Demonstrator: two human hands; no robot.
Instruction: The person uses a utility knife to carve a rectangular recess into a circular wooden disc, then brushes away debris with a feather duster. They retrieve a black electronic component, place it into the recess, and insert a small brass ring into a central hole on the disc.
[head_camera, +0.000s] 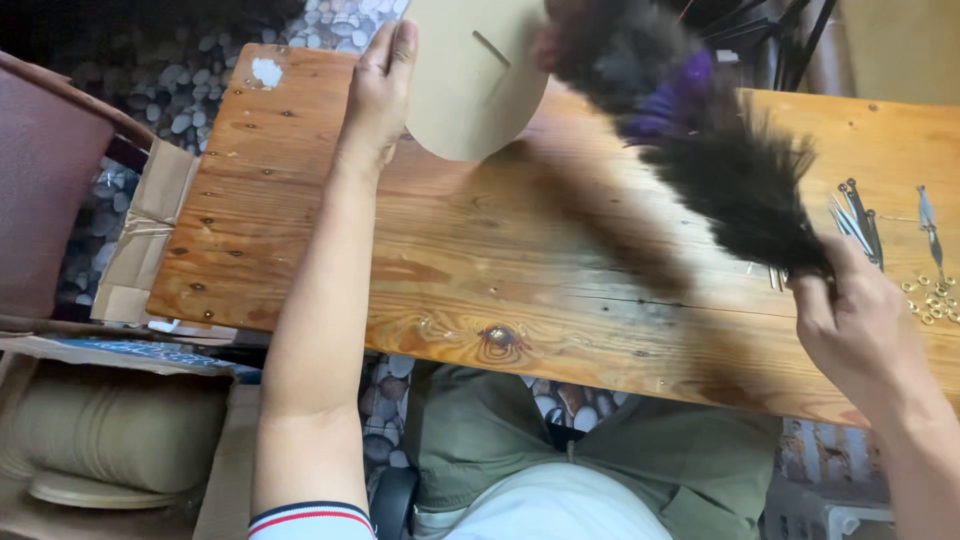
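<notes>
One disc (468, 80), one feather duster (720, 150)

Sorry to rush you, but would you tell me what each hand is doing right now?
Left hand: closed on the round tan board, gripping its edge.
Right hand: closed on the black feather duster.

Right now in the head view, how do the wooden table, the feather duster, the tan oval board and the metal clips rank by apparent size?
1. Wooden table, by far the largest.
2. Feather duster, held in the right hand.
3. Tan oval board, held by the left hand; cut off by the frame, so unsure against the duster.
4. Metal clips, smallest.
</notes>
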